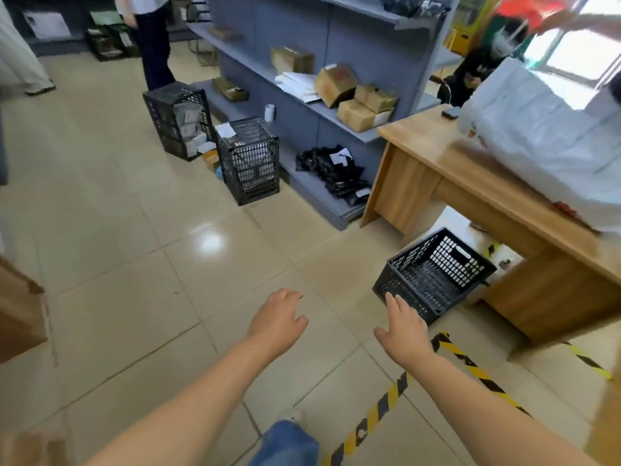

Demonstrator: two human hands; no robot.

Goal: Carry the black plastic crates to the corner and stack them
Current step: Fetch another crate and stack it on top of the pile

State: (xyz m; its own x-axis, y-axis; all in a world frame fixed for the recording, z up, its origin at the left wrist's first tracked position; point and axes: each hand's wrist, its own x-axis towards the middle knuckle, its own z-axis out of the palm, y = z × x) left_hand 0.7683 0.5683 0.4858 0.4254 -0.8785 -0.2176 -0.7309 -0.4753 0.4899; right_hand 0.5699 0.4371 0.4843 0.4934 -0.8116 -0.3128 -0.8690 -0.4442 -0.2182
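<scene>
Three black crates are seen: an empty crate (433,279) on the floor at the corner of the wooden desk (470,183), its far end partly hidden under the desktop, and two tall crate stacks (248,159) (178,119) beside the grey shelving (302,79), their contents hard to make out. Both hands are reached forward and nothing is grasped: the left hand (277,319) is held relaxed over bare tiles, and the right hand (403,326) is spread, its fingertips at the near rim, though contact cannot be judged. Open floor (117,230) is left to the left. Striped tape (467,361) is laid near the desk.
</scene>
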